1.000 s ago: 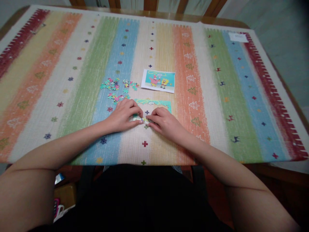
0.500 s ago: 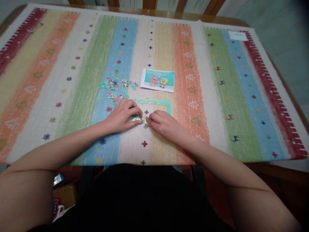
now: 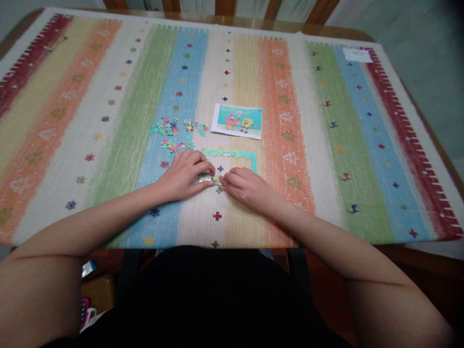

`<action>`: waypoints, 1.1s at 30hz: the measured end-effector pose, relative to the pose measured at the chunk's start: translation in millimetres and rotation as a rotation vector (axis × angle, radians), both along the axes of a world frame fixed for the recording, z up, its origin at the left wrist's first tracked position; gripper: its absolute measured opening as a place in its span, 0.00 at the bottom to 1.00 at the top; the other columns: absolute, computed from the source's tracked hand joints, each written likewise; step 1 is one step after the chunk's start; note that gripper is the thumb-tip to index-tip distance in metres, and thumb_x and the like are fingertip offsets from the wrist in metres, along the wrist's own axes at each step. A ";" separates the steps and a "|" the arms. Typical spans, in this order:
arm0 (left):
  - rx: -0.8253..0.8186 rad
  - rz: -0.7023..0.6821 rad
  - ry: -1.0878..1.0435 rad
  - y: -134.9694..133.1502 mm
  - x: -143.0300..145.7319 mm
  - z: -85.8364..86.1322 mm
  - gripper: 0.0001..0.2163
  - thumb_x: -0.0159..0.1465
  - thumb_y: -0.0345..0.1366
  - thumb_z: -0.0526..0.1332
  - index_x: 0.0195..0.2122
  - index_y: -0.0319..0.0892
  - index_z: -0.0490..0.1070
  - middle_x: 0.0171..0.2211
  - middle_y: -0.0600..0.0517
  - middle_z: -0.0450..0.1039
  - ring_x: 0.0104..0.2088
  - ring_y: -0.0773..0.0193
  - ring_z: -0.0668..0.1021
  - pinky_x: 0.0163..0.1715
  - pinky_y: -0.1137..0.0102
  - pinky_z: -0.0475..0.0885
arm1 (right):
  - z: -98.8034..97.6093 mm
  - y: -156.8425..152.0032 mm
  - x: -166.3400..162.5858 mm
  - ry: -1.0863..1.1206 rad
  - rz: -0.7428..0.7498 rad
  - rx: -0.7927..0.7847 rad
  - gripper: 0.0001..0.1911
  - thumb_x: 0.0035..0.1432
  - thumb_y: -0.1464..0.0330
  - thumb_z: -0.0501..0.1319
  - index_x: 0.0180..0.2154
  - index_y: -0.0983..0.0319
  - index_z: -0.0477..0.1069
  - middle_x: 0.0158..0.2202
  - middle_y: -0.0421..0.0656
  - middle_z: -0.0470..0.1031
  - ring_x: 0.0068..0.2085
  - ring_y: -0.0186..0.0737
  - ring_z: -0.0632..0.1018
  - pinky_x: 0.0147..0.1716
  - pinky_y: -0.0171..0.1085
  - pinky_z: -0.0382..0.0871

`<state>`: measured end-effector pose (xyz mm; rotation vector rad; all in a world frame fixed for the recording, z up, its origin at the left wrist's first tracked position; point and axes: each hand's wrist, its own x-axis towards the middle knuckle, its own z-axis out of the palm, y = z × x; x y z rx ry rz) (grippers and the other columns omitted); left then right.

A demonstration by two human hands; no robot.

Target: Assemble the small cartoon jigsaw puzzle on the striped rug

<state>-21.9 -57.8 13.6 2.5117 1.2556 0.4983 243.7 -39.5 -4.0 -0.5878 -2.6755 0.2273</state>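
"Hands, two: what did each have?"
"Left hand (image 3: 213, 178): thumb and forefinger stood slightly apart at the lower puzzle strip (image 3: 216, 181). Right hand (image 3: 246, 186): fingers were bunched together at the same strip. Whether either gripped it could not be told."
"Where was the strip?"
"On the striped tablecloth (image 3: 203, 222), below the upper puzzle border (image 3: 239, 154). Loose pieces (image 3: 168, 127) lay beyond the left hand; one picture card (image 3: 237, 122), beyond the border."

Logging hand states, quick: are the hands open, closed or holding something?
Left hand: curled at the near puzzle strip; whether it grips anything cannot be told.
Right hand: curled at the same strip; grip also unclear.
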 end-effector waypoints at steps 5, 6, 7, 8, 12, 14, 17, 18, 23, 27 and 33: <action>0.005 -0.004 0.002 -0.1 0.1 0.9 0.15 0.73 0.52 0.63 0.50 0.47 0.78 0.46 0.47 0.71 0.49 0.51 0.72 0.53 0.55 0.65 | 0.2 -0.2 0.4 0.006 -0.002 -0.047 0.16 0.81 0.67 0.50 0.44 0.62 0.74 0.39 0.48 0.76 0.43 0.46 0.74 0.44 0.44 0.71; 0.005 -0.005 0.003 0.1 0.0 1.0 0.15 0.73 0.52 0.63 0.50 0.46 0.78 0.46 0.47 0.71 0.49 0.51 0.72 0.53 0.54 0.65 | 0.4 -0.6 0.4 0.009 -0.002 -0.042 0.16 0.81 0.67 0.50 0.44 0.62 0.74 0.38 0.48 0.76 0.43 0.46 0.74 0.44 0.44 0.71; 0.006 -0.006 0.006 0.3 -0.2 0.9 0.16 0.73 0.52 0.63 0.50 0.46 0.78 0.46 0.47 0.71 0.49 0.51 0.72 0.53 0.55 0.65 | 0.4 -0.9 0.5 0.008 -0.001 -0.034 0.16 0.81 0.67 0.49 0.44 0.63 0.74 0.38 0.48 0.76 0.43 0.46 0.74 0.44 0.44 0.71; 0.007 -0.007 0.010 0.5 -0.4 0.8 0.16 0.73 0.52 0.63 0.50 0.46 0.78 0.46 0.47 0.71 0.49 0.51 0.72 0.53 0.55 0.65 | 0.3 -1.0 0.6 0.005 0.002 -0.025 0.17 0.81 0.67 0.49 0.44 0.63 0.74 0.38 0.48 0.76 0.42 0.46 0.74 0.43 0.44 0.71; 0.015 -0.006 0.017 1.2 -1.3 -0.7 0.17 0.72 0.53 0.63 0.49 0.46 0.78 0.46 0.47 0.72 0.48 0.51 0.72 0.52 0.56 0.65 | -1.3 -0.2 1.3 -0.002 0.012 -0.009 0.17 0.82 0.67 0.48 0.45 0.63 0.74 0.38 0.48 0.76 0.41 0.46 0.74 0.41 0.44 0.71; 0.017 -0.004 0.009 1.2 -1.5 -1.8 0.17 0.72 0.53 0.63 0.49 0.46 0.78 0.46 0.47 0.72 0.48 0.51 0.71 0.52 0.56 0.65 | -1.7 0.5 1.3 0.010 0.018 -0.014 0.17 0.81 0.67 0.49 0.44 0.63 0.74 0.38 0.48 0.76 0.41 0.46 0.74 0.41 0.44 0.71; 0.029 -0.006 0.001 0.6 -1.1 -3.7 0.16 0.73 0.52 0.63 0.51 0.47 0.78 0.46 0.47 0.72 0.49 0.52 0.71 0.53 0.56 0.65 | -0.7 1.0 0.7 0.022 0.006 -0.025 0.17 0.81 0.67 0.50 0.43 0.63 0.74 0.38 0.48 0.76 0.41 0.45 0.74 0.42 0.44 0.71; 0.040 -0.008 0.002 0.4 -0.9 -4.2 0.16 0.73 0.52 0.62 0.52 0.48 0.78 0.47 0.47 0.72 0.49 0.52 0.71 0.53 0.56 0.65 | -0.2 1.0 0.6 0.018 -0.001 -0.028 0.16 0.81 0.67 0.50 0.43 0.63 0.74 0.38 0.48 0.76 0.41 0.45 0.74 0.42 0.44 0.71; 0.083 -0.013 0.000 -1.5 0.1 -5.4 0.14 0.74 0.51 0.62 0.48 0.48 0.80 0.47 0.47 0.72 0.49 0.52 0.71 0.53 0.55 0.65 | 0.6 1.3 0.9 0.008 0.008 -0.031 0.16 0.81 0.67 0.51 0.43 0.63 0.74 0.39 0.48 0.77 0.42 0.46 0.75 0.44 0.44 0.72; 0.126 -0.009 -0.017 -3.5 -0.6 -6.0 0.14 0.74 0.50 0.63 0.47 0.47 0.82 0.46 0.47 0.74 0.48 0.53 0.73 0.51 0.56 0.66 | -1.4 2.2 0.8 0.032 0.017 -0.012 0.17 0.81 0.67 0.50 0.42 0.63 0.75 0.38 0.48 0.77 0.42 0.46 0.75 0.43 0.45 0.72; 0.201 -0.014 -0.055 -4.6 -2.6 -8.9 0.13 0.73 0.51 0.65 0.49 0.53 0.84 0.43 0.49 0.78 0.45 0.56 0.74 0.47 0.59 0.66 | 0.9 -1.3 -0.2 -0.008 0.009 0.027 0.18 0.82 0.68 0.48 0.42 0.63 0.74 0.38 0.47 0.76 0.41 0.45 0.74 0.43 0.43 0.70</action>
